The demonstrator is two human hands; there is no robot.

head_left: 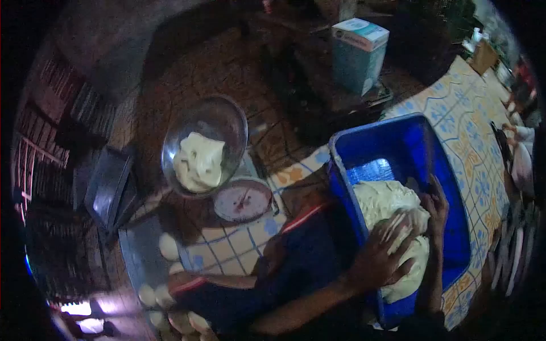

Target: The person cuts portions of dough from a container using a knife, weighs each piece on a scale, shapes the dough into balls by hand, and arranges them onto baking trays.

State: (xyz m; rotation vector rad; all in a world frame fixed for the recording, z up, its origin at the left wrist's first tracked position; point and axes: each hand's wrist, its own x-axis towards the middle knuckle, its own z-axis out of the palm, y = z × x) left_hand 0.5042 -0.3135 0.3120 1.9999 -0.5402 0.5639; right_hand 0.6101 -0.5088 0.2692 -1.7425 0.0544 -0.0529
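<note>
A large mass of pale dough (378, 199) lies in a deep blue tub (458, 227). My left hand (387, 247) reaches in from the lower middle, its fingers curled over a lump at the dough's right side. Beside that lump, against the dough's edge, is my right hand (437, 204), with its thumb and a finger apart; its other fingers are hard to make out. More dough (199, 162) sits in a round metal bowl (236, 122) on a dial scale (243, 200), left of the tub.
Another person's arm (227, 280) reaches over several dough balls (168, 246) on a tray (139, 244) at the lower left. Dark pans (108, 182) stand farther left. A light blue box (358, 59) stands behind the tub. Patterned cloth (469, 139) covers the table.
</note>
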